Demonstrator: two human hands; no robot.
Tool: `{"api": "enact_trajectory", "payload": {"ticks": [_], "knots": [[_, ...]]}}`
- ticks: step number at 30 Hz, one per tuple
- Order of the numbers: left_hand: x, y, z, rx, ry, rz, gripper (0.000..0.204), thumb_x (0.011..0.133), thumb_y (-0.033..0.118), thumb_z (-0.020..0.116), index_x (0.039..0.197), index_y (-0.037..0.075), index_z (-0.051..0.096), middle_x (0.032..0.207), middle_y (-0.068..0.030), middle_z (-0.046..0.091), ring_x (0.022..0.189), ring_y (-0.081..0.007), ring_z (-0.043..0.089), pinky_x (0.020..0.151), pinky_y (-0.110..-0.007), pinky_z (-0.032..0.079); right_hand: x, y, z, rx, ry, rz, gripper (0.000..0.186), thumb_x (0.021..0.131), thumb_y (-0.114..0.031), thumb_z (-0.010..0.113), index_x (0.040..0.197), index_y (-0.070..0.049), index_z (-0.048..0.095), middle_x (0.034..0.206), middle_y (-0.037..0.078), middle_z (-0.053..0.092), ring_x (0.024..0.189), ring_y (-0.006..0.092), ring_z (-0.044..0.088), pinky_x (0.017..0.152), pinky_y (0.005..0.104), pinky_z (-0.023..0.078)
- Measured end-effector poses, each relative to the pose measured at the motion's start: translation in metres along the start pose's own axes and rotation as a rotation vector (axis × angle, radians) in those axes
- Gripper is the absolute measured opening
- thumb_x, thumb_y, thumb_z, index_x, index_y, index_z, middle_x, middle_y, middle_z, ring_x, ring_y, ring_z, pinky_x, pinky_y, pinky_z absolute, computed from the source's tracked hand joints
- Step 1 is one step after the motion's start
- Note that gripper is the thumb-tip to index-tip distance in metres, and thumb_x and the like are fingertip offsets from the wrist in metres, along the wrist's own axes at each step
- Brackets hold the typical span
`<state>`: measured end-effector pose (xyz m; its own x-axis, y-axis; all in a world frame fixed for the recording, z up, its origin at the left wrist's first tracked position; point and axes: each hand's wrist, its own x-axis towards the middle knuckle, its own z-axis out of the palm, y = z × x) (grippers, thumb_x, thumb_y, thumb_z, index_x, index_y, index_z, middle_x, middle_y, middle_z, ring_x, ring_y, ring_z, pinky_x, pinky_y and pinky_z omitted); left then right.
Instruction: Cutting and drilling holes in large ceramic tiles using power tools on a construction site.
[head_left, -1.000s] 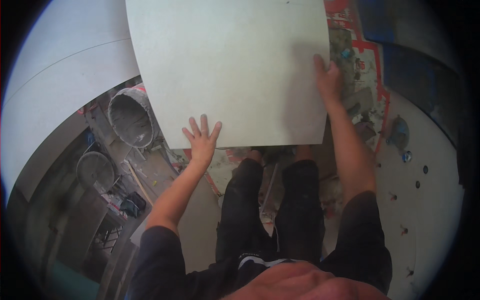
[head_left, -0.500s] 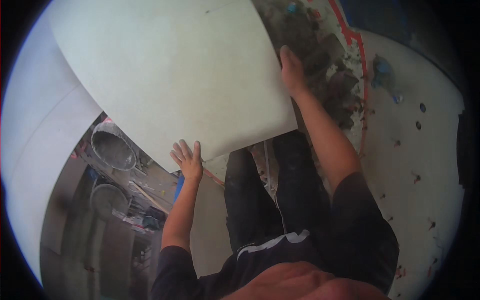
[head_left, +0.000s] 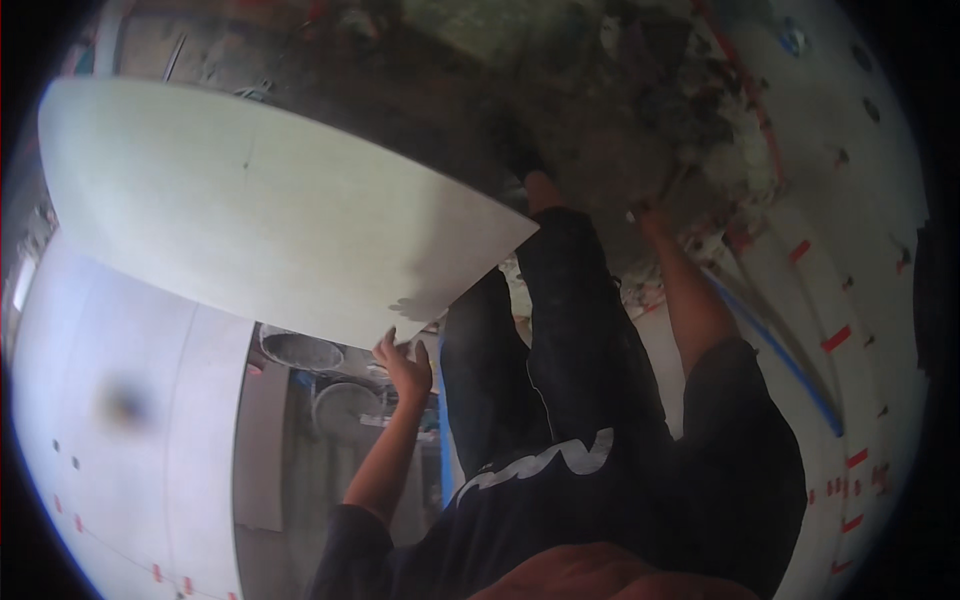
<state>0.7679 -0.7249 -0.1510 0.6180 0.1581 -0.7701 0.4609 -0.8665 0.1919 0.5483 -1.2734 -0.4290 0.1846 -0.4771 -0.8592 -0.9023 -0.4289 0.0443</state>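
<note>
Pale tile [head_left: 270, 200] slants mostly left of the legs [head_left: 565, 290], seemingly not yet set down; what remains beyond that cannot be told. Left hand [head_left: 408, 374], fingers spread, is at the tile's near edge; right hand [head_left: 652, 220] is apart, its fingers too dark to read.

We look down from head height, above the left hand [head_left: 406, 372] and right hand [head_left: 650, 217]; our near view spreads fisheye-wide around them.

A pale wall [head_left: 875, 320] with red tabs [head_left: 836, 338] borders a dim, rubble-strewn floor [head_left: 420, 85].
</note>
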Motion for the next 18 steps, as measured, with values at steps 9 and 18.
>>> {"api": "enact_trajectory", "payload": {"ticks": [9, 18], "knots": [[-0.028, 0.054, -0.006, -0.027, -0.304, -0.135, 0.041, 0.106, 0.024, 0.059, 0.137, -0.003, 0.056, 0.125, -0.0183, 0.068, 0.11, -0.0203, 0.067, 0.094, -0.033, 0.052, -0.094, 0.064, 0.139, -0.507, -0.748, -0.493, 0.053, 0.073, -0.037, 0.086, 0.115, -0.01, 0.07, 0.097, 0.017, 0.072, 0.097, 0.0322, 0.073, 0.092, 0.0513, 0.057], [-0.032, 0.07, 0.034, 0.492, -0.467, 0.141, 0.043, 0.088, 0.021, 0.072, 0.128, 0.008, 0.061, 0.138, -0.0199, 0.053, 0.13, -0.0435, 0.047, 0.112, -0.051, 0.038, -0.08, -0.041, 0.354, 0.016, -0.236, -0.376, 0.041, 0.09, -0.022, 0.067, 0.127, -0.006, 0.065, 0.11, 0.02, 0.073, 0.107, 0.0316, 0.07, 0.093, 0.0442, 0.057]]}}
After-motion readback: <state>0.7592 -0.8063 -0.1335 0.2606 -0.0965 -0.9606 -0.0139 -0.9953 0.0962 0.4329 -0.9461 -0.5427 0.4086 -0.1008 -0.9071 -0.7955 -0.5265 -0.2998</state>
